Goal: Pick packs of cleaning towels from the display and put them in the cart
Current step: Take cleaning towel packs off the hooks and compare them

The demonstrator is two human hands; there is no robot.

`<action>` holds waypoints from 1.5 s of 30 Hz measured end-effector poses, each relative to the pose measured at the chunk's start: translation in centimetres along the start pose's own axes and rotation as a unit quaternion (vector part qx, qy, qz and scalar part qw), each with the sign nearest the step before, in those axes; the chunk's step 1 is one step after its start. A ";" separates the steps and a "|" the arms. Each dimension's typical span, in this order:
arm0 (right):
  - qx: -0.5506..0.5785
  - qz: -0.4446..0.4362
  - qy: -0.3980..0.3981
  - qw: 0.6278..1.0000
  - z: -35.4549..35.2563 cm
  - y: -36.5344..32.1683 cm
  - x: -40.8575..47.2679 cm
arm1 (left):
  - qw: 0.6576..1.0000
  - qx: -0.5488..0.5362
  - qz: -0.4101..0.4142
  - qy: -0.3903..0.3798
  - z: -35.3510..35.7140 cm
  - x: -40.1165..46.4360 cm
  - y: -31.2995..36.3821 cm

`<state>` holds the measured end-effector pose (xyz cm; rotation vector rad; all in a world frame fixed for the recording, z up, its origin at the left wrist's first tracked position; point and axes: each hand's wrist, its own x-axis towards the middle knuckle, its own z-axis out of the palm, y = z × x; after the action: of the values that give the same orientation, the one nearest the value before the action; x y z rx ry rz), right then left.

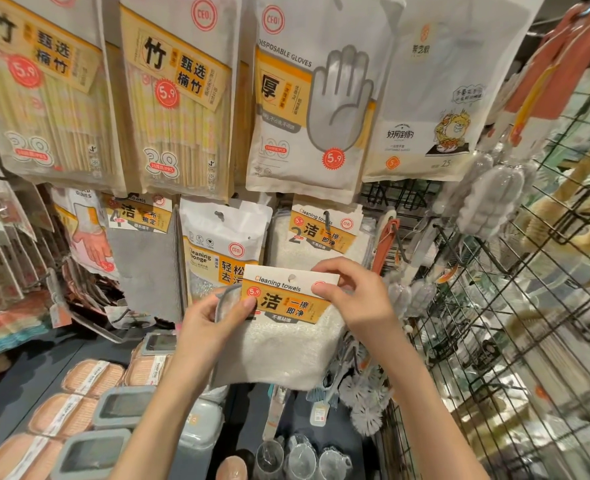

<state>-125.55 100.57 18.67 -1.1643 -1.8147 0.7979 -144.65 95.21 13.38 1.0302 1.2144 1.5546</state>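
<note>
Overhead, two hanging packs of bamboo chopsticks point(169, 98) and, to their right, a pack of disposable gloves point(307, 109), all on pegs. Below them a grey cloth pack point(144, 258), a cleaning sponge pack point(217, 244) and, still on its peg, another pack of cleaning towels point(321, 233) just behind the raised hands. At right a black wire rack point(529, 306) with brushes point(366, 400) hanging beside it; down on the dark shelf, peach soap boxes point(89, 375) and grey lidded containers point(120, 407). Held up in front of the display, off any peg, the picked pack of cleaning towels point(286, 337), its card header tilted slightly, white cloth hanging below. Left hand point(214, 323) at the pack's left edge, thumb pressed on the card's front, fingers curled behind and closed on it. Right hand point(352, 292) at the top right corner, thumb and forefinger pinched on the card, wrist bent, both bare forearms reaching up from the lower edge. No cart in view
</note>
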 end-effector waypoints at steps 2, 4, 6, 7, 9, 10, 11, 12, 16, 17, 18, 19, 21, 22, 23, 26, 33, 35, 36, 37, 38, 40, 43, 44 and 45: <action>0.012 0.011 0.011 1.000 -0.3 0.2 0.2 | 1.000 0.015 0.021 -0.015 0.3 0.3 0.3; 0.010 0.019 0.030 0.999 -0.7 0.2 0.6 | 0.999 0.013 0.042 -0.027 0.5 0.9 0.8; 0.015 0.029 0.055 0.998 -1.2 0.1 1.2 | 0.998 0.009 0.055 -0.036 0.8 1.8 1.4; 0.019 0.033 0.066 0.997 -1.5 0.0 1.5 | 0.997 0.018 0.068 -0.040 1.1 2.4 1.7; 0.024 0.038 0.084 0.995 -2.3 -0.1 2.3 | 0.993 0.055 0.095 -0.046 2.1 3.9 2.3; 0.027 0.036 0.092 0.995 -2.5 0.0 2.8 | 0.990 0.078 0.107 -0.043 2.8 4.8 2.5; 0.033 0.035 0.099 0.994 -2.8 0.1 3.3 | 0.986 0.105 0.122 -0.037 3.5 5.8 2.7; 0.045 0.036 0.105 0.993 -2.9 0.2 3.7 | 0.982 0.132 0.132 -0.030 4.1 6.8 2.8; 0.067 0.041 0.135 0.988 -2.9 0.8 5.2 | 0.958 0.241 0.156 -0.008 5.7 9.6 2.4; 0.068 0.043 0.142 0.987 -2.8 1.1 5.4 | 0.947 0.279 0.161 -0.001 6.0 9.8 2.4; 0.068 0.046 0.149 0.985 -2.7 1.5 5.7 | 0.936 0.311 0.166 0.007 6.1 9.9 2.5; 0.069 0.052 0.156 0.984 -2.5 1.8 5.8 | 0.926 0.335 0.172 0.016 6.3 9.9 2.5; 0.057 0.063 0.173 0.981 -2.0 2.5 6.2 | 0.911 0.366 0.188 0.030 6.6 10.0 2.3; 0.039 0.065 0.183 0.980 -1.8 2.8 6.4 | 0.904 0.379 0.198 0.034 6.8 10.0 2.2; 0.010 0.060 0.195 0.979 -1.6 2.9 6.6 | 0.896 0.389 0.210 0.037 7.0 10.0 2.0; -0.098 0.028 0.231 0.968 -1.1 3.2 7.1 | 0.863 0.434 0.255 0.037 7.4 9.9 1.2; -0.176 0.012 0.263 0.948 -0.7 3.8 8.5 | 0.813 0.488 0.316 0.001 8.3 10.1 -1.1; -0.197 0.007 0.265 0.944 -0.6 3.9 8.7 | 0.802 0.503 0.322 -0.014 8.7 10.4 -1.3; -0.210 0.005 0.262 0.942 -0.6 3.9 8.7 | 0.790 0.517 0.330 -0.017 8.9 10.5 -1.3; -0.230 0.004 0.260 0.938 -0.5 3.9 8.9 | 0.778 0.529 0.339 -0.015 9.1 10.7 -1.4; -0.254 0.003 0.261 0.931 -0.5 3.9 8.9 | 0.769 0.540 0.341 -0.012 9.3 10.9 -1.4; -0.295 -0.007 0.269 0.917 -0.4 4.0 9.2 | 0.754 0.561 0.341 -0.002 9.6 11.4 -1.5; -0.325 -0.029 0.277 0.904 -0.3 4.3 9.9 | 0.729 0.589 0.347 0.008 9.6 12.2 -1.6; -0.327 -0.028 0.275 0.903 -0.3 4.4 10.2 | 0.725 0.597 0.344 0.004 9.6 12.3 -1.4; -0.327 -0.026 0.273 0.905 -0.3 4.5 10.5 | 0.722 0.603 0.340 -0.001 9.7 12.5 -1.3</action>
<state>-126.01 111.95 18.18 -1.5507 -1.6401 -0.2136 -138.47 109.74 14.92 2.5411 2.0414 1.0644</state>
